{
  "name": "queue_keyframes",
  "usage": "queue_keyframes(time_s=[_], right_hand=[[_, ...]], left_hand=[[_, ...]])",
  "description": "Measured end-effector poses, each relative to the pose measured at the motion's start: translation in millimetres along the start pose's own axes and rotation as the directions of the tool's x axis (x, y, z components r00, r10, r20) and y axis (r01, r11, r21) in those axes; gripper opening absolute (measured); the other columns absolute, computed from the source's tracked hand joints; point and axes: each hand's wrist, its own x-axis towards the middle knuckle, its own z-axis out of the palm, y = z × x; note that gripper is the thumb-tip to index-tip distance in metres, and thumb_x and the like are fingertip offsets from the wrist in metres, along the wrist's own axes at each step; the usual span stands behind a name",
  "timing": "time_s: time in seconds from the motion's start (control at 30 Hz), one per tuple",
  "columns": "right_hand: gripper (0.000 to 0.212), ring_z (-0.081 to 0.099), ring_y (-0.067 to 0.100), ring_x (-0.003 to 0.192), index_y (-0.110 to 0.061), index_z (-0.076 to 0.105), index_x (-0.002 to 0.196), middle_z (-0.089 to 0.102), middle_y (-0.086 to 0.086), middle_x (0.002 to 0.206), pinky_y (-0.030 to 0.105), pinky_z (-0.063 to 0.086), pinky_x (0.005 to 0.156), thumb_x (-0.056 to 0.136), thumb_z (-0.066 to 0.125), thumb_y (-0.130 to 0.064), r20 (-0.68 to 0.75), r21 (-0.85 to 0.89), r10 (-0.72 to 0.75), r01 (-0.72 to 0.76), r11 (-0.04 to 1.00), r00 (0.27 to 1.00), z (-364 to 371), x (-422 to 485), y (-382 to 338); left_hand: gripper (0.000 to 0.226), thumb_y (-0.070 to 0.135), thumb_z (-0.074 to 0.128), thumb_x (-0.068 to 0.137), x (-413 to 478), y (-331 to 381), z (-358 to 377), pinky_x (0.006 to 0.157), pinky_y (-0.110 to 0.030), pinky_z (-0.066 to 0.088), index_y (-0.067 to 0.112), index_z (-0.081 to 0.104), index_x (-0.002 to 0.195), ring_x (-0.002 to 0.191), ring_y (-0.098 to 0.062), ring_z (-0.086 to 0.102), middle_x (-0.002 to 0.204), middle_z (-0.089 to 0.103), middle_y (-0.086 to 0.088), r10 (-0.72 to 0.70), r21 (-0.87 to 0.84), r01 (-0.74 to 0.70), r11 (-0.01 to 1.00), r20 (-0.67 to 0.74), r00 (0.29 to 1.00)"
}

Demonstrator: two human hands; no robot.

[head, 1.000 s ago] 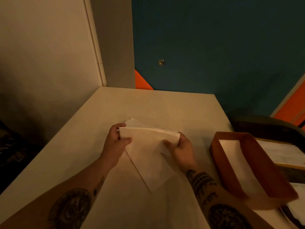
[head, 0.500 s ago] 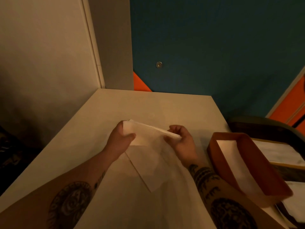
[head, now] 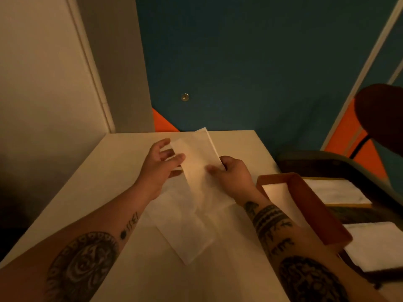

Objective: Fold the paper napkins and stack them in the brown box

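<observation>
My right hand [head: 234, 174] pinches the folded paper napkin [head: 197, 162] left of the brown box [head: 305, 205]; my left hand [head: 159, 163], fingers spread open, touches its left edge.

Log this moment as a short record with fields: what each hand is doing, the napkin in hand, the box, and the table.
left hand: open, fingers spread beside the folded napkin's left edge
right hand: pinching the folded napkin's right edge
folded napkin: long narrow strip, lifted above the table
flat napkin: lies flat on the table under the hands
brown box: at the right, a white napkin inside
table: pale top
</observation>
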Motion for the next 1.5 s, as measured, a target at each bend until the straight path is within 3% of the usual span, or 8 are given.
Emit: queue_keyframes(time_s=[0.2,0.43,0.6,0.8,0.93,1.27,1.37,1.5], right_hand=[[0.007,0.069,0.010,0.079,-0.031,0.066,0.098,0.072,-0.008,0.092,0.026,0.056,0.062,0.094,0.068,-0.037,-0.091,0.091,0.113,-0.105,0.990,0.989,-37,-13,10],[0.023,0.059,0.010,0.085,-0.030,0.060,0.111,0.061,-0.013,0.097,0.036,0.048,0.074,0.092,0.069,-0.039,-0.255,0.052,0.195,-0.188,0.981,0.947,-114,-33,21],[0.029,0.057,0.013,0.086,-0.022,0.063,0.117,0.061,-0.009,0.095,0.034,0.048,0.078,0.093,0.069,-0.036,-0.302,-0.071,0.286,-0.320,0.945,0.910,-161,-51,43],[0.040,0.052,0.016,0.100,-0.015,0.057,0.133,0.062,0.002,0.122,0.032,0.045,0.089,0.097,0.064,-0.029,-0.256,-0.171,0.375,-0.424,0.889,0.891,-160,-63,74],[0.041,0.060,0.026,0.114,-0.014,0.055,0.132,0.063,0.008,0.126,0.038,0.051,0.098,0.096,0.065,-0.029,-0.261,-0.302,0.409,-0.477,0.826,0.874,-150,-59,88],[0.051,0.059,0.021,0.112,-0.019,0.046,0.141,0.060,0.006,0.131,0.032,0.048,0.096,0.096,0.066,-0.029,-0.178,-0.535,0.309,-0.356,0.766,0.934,-136,-60,91],[0.053,0.058,0.022,0.121,-0.019,0.044,0.144,0.059,0.005,0.135,0.034,0.048,0.099,0.096,0.063,-0.031,-0.228,-0.554,0.209,-0.303,0.775,0.951,-133,-59,82],[0.037,0.059,0.013,0.105,-0.020,0.058,0.133,0.060,-0.004,0.122,0.023,0.049,0.086,0.096,0.064,-0.018,-0.233,-0.525,0.042,-0.162,0.835,0.972,-119,-46,52]], left_hand=[[0.014,0.011,0.069,0.094,-6,-5,62,0.070,-0.040,0.062,0.018,0.067,0.106,0.088,-0.025,0.077,0.099,0.079,-0.006,-0.062,0.103,0.052,0.993,0.091,0.994],[0.016,0.015,0.072,0.092,-16,7,151,0.074,-0.041,0.065,0.021,0.066,0.106,0.089,-0.020,0.077,0.101,0.078,-0.003,-0.050,0.135,0.025,0.991,0.184,0.982],[0.028,0.015,0.074,0.090,-35,-5,201,0.058,-0.024,0.059,0.017,0.064,0.116,0.085,-0.015,0.073,0.105,0.075,-0.003,-0.061,0.218,0.006,0.976,0.244,0.968],[0.070,0.016,0.077,0.087,-40,-36,214,0.089,-0.030,0.053,0.023,0.044,0.149,0.124,-0.023,0.062,0.142,0.060,-0.002,0.000,0.578,-0.199,0.792,0.326,0.945],[0.081,0.004,0.071,0.089,-38,-42,215,0.104,-0.036,0.051,0.024,0.031,0.157,0.137,-0.026,0.052,0.154,0.049,-0.006,-0.010,0.668,-0.238,0.705,0.346,0.938],[0.070,0.008,0.068,0.094,-45,-45,204,0.107,-0.033,0.048,0.026,0.037,0.155,0.138,-0.020,0.052,0.151,0.052,-0.001,0.048,0.630,-0.296,0.718,0.380,0.924],[0.053,0.014,0.066,0.096,-43,-40,190,0.099,-0.027,0.050,0.025,0.049,0.146,0.123,-0.013,0.060,0.143,0.060,0.003,0.107,0.573,-0.313,0.757,0.364,0.925],[0.035,0.017,0.064,0.097,-28,-35,150,0.090,-0.024,0.049,0.024,0.061,0.131,0.104,-0.008,0.063,0.126,0.069,0.004,0.144,0.579,-0.272,0.769,0.257,0.956]])
